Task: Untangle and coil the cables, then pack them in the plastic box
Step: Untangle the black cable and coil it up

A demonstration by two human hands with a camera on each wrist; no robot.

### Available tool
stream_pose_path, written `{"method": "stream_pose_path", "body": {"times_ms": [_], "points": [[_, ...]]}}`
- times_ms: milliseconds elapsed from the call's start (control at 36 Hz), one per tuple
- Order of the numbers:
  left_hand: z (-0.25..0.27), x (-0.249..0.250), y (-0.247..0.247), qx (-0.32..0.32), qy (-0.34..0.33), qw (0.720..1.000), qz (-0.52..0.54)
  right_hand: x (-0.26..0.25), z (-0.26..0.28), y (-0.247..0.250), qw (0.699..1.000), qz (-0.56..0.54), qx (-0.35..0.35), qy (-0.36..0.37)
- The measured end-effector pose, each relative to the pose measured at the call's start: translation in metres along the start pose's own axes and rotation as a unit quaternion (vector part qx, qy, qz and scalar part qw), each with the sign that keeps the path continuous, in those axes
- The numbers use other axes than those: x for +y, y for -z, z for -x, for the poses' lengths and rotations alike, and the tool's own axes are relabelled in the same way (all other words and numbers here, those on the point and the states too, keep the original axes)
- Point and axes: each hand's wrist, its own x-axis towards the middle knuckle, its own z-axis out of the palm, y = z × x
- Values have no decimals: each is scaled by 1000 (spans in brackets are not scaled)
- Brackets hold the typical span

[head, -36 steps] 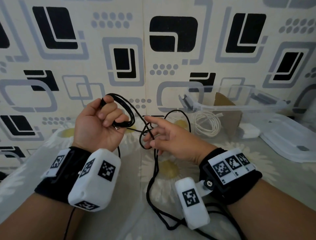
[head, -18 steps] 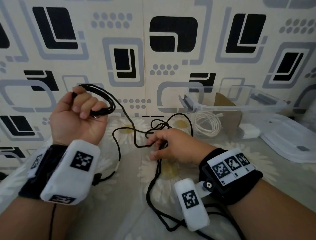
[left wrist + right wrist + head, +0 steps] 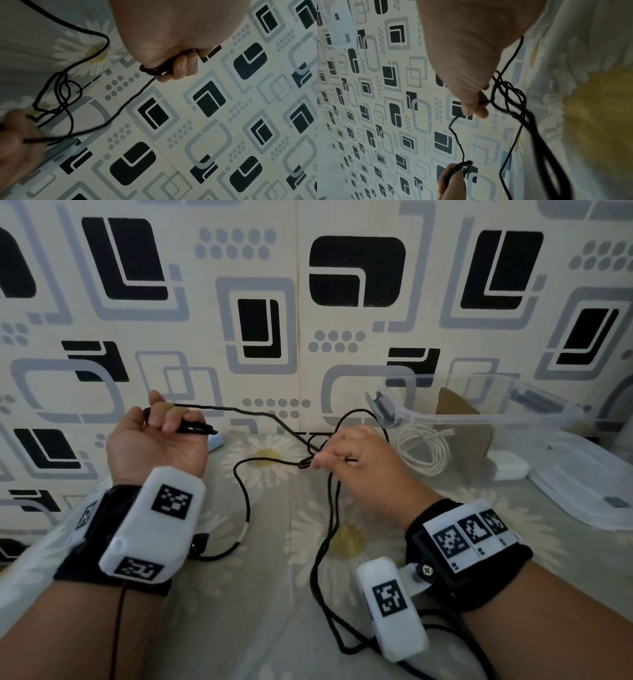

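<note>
My left hand (image 3: 161,436) is raised at the left and grips a small coil of the black cable (image 3: 239,412) in its curled fingers (image 3: 180,67). From there the black cable runs taut to a knot (image 3: 310,460) in front of my right hand (image 3: 359,463). My right hand pinches the strands at that knot (image 3: 505,89) between thumb and fingers (image 3: 474,108). More black cable hangs down over the bed between my arms (image 3: 325,542). The clear plastic box (image 3: 479,419) stands at the right by the wall, with a coiled white cable (image 3: 424,450) seen through its side.
The box's clear lid (image 3: 582,484) lies to the right on the flowered bedsheet (image 3: 274,628). A brown cardboard piece (image 3: 462,422) and a white adapter (image 3: 510,467) sit by the box. A patterned wall (image 3: 308,302) closes off the back.
My left hand has pulled away to the left with its coil, drawing the cable taut. My right hand has dropped slightly and now pinches the knot.
</note>
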Motion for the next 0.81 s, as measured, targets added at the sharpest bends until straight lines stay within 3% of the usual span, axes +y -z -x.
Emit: {"method": "stream_pose_path", "body": {"times_ms": [139, 222, 333, 528, 806], "points": [[-1, -1, 1, -9, 28, 1000, 5, -5, 1, 1, 991, -102, 65, 57], [0, -1, 1, -19, 42, 999, 26, -4, 3, 3, 990, -80, 79, 89], [-1, 2, 0, -30, 46, 997, 45, 0, 1, 1, 995, -32, 48, 76], [-2, 5, 0, -55, 79, 991, 96, 1, 1, 0, 997, 22, -64, -48], [-1, 2, -1, -68, 91, 987, 111, -4, 5, 1, 978, -41, -197, -59]]}}
